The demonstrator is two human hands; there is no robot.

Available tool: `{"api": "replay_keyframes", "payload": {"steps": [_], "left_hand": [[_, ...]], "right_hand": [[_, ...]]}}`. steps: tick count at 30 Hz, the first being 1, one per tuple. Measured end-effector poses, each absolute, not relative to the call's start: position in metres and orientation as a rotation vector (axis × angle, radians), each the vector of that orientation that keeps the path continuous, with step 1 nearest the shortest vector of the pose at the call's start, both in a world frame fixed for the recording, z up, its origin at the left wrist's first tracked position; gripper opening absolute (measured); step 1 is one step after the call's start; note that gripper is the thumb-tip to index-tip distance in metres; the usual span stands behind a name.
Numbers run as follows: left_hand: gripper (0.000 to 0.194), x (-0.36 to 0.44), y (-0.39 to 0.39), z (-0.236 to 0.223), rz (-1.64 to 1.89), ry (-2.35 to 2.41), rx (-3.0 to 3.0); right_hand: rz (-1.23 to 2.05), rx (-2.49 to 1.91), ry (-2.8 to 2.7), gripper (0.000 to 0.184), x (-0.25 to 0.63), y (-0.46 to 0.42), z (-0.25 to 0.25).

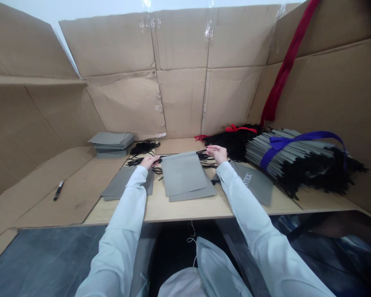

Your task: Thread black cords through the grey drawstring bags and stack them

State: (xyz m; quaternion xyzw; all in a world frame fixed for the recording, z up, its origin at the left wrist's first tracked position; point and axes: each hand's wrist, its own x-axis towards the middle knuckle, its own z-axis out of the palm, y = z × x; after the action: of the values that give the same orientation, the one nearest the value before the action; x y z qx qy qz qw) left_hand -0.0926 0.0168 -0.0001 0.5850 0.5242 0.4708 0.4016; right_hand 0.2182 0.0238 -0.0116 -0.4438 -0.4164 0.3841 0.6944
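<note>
- While our left hand (149, 162) pinches black string (159, 158) by one top corner of the gray bag (183, 175), our right hand (217, 154) pinches some by the other.
- The bag is mid-table (173, 211), over another gray piece (207, 192).
- A pen (58, 191) lies to our left.
- A blue ribbon (309, 135) wraps a bundle (292, 154) on our right.

Grey pouch (183, 175) on desk (185, 212); L hand (149, 162) and R hand (218, 154) pinching black cords (202, 156) beside its top edge. Rel. to pouch: grey stack (112, 143), well L; marker (58, 191), farther L; blue-ribboned bundle (299, 159), well R.
</note>
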Motion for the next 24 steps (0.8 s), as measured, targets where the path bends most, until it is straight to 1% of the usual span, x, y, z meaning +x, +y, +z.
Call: {"api": "replay_keyframes", "payload": {"steps": [2,3,6,14,19,24], "left_hand": [[0.017,-0.098,0.016,0.003,1.009,1.333,1.488],[0.018,-0.102,0.016,0.004,0.941,1.330,1.493],[0.021,-0.111,0.017,0.003,0.878,1.349,1.449],[0.013,-0.118,0.019,-0.007,1.023,1.370,1.090],[0.009,-0.117,0.020,-0.008,0.994,1.306,0.966],[0.017,-0.118,0.022,-0.015,1.068,1.317,0.907]], "right_hand": [[0.797,-1.011,-0.925,0.015,0.223,0.024,-0.012],[0.766,-1.025,-0.922,0.015,0.225,0.024,-0.012],[0.717,-1.068,-0.915,0.016,0.231,0.024,-0.014],[0.704,-1.119,-0.933,0.016,0.236,0.029,-0.019],[0.731,-1.124,-0.904,0.015,0.236,0.028,-0.019],[0.724,-1.137,-0.908,0.015,0.237,0.028,-0.019]]}}
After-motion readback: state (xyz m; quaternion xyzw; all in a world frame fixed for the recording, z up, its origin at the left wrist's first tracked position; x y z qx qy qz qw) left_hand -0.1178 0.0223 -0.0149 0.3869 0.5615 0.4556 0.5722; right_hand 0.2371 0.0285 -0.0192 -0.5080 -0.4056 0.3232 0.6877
